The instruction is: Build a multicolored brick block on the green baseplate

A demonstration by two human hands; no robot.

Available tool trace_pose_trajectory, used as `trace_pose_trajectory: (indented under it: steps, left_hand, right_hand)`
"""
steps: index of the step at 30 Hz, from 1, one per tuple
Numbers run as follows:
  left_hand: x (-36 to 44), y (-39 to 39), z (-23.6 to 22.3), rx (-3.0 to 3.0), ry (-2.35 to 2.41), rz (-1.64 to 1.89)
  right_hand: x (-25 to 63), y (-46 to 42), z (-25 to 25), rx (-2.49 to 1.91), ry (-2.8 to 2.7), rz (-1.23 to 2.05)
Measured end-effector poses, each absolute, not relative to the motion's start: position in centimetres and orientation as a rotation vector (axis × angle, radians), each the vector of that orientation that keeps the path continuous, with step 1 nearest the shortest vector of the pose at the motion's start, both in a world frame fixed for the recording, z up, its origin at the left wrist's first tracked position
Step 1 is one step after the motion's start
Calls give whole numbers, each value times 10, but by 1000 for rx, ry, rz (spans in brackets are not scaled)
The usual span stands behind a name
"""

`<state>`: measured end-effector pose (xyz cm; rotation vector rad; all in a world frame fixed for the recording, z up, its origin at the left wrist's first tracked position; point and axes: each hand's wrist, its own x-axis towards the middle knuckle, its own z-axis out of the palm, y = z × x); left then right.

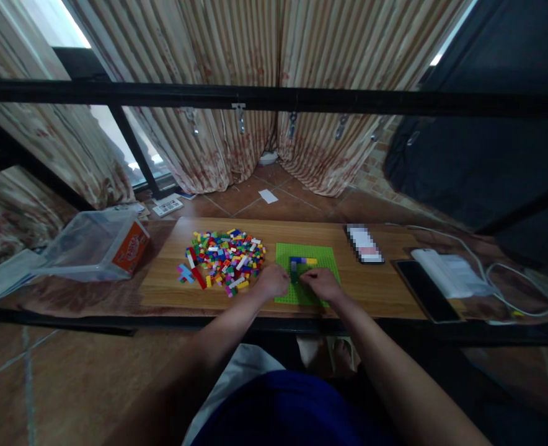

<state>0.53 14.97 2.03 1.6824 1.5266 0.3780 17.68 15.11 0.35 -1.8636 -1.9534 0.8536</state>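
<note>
A green studded baseplate [309,296] lies on the wooden board, with a corner of joined bricks on it. A blue brick [296,260] and a yellow brick [312,262] form the far row. From its left end a greyish-purple brick [294,266] and darker bricks run toward me. My left hand [274,282] is closed at the plate's left edge; its fingertips are hidden. On the right, my right hand [321,284] has its fingers pinched over the plate near the dark bricks. Anything inside either hand is too small or hidden to make out.
A heap of loose coloured bricks [225,257] spreads left of the plate. A clear plastic box [92,248] with an orange label stands farther left. To the right lie a phone [365,243], a dark tablet-like device [425,291] and a white cable [511,301]. A black bar crosses above.
</note>
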Motion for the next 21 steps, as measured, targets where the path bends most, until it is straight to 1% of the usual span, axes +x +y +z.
trace_pose_trajectory:
  steps: [4, 6, 11, 17, 21]
  left_hand:
    - [-19, 118, 24, 1621, 1476, 456]
    - [-31, 101, 22, 1508, 1388, 581]
    - [-55, 69, 15, 1244, 1326, 741]
    - [-90, 53, 10, 1047, 1399, 909]
    - [-120, 55, 6, 971, 1495, 1139]
  right_hand:
    - [186, 146, 3, -1880, -1840, 742]
    - [182, 142, 5, -1841, -1824, 617]
    - [147, 129, 1, -1634, -2061, 257]
    - [125, 113, -28, -1670, -2319, 186]
    - [127, 114, -37, -1695, -2367, 137]
